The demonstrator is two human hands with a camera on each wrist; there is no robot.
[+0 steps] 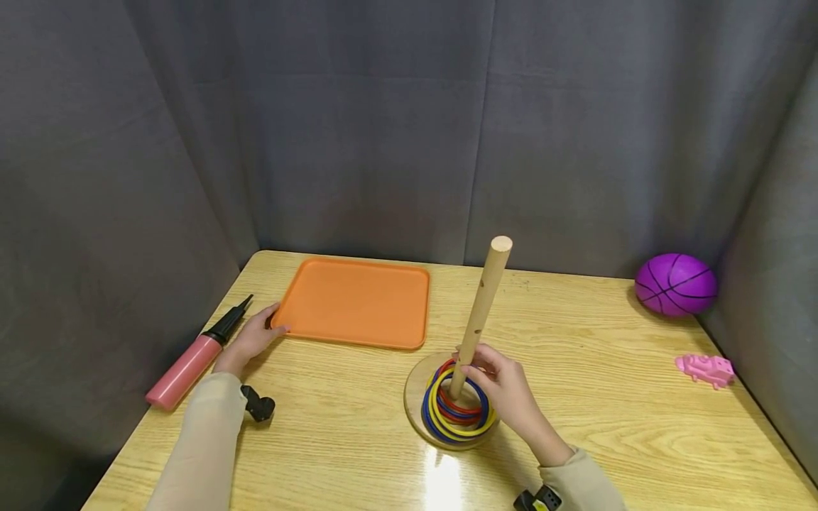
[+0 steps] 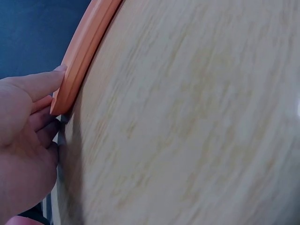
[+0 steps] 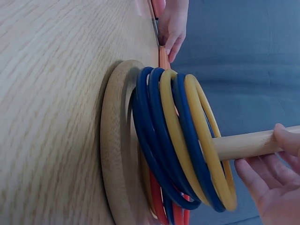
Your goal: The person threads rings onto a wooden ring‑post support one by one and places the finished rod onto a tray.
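Note:
My left hand (image 1: 255, 333) pinches the near left corner of an orange tray (image 1: 358, 301), its thumb on the rim and the other fingers reaching beneath in the left wrist view. To the right stands a ring toss stand with a round wooden base (image 1: 414, 397) and a tall wooden peg (image 1: 483, 305). Blue, yellow and red rings (image 3: 178, 136) are stacked loosely around the peg's foot. With thumb and fingers, my right hand (image 1: 505, 383) grips the peg just above the stack. The peg leans a little to the right in the head view.
A pink hand pump (image 1: 185, 372) with a black nozzle end lies along the table's left edge, beside my left forearm. At the back right sits a purple ball (image 1: 676, 284), with a pink toy car (image 1: 706, 369) nearer me. Grey curtains (image 1: 358, 142) enclose the wooden table.

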